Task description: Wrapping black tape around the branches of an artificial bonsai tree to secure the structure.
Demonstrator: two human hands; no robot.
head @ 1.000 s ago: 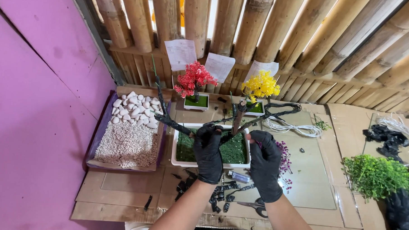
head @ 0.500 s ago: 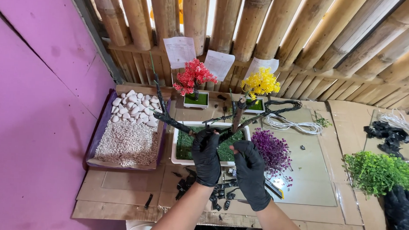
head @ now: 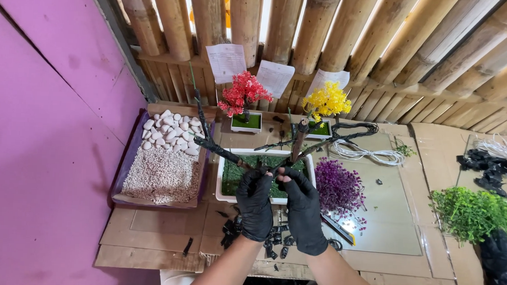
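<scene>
Bare Tree Set in White Planter

While both gloved hands meet at centre frame, the left hand (head: 255,207) and right hand (head: 303,213) close their fingers around the dark branched trunk (head: 291,145) standing in the white planter (head: 266,176). Holding it upright, low at the base, looks wise. Purple foliage (head: 339,187) lies just right.

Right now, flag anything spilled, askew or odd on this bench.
Small black scraps lie scattered on the cardboard beneath both gloved hands, left and right. The bare branched trunk they hold in the white planter leans slightly. Nothing else stands out.
</scene>
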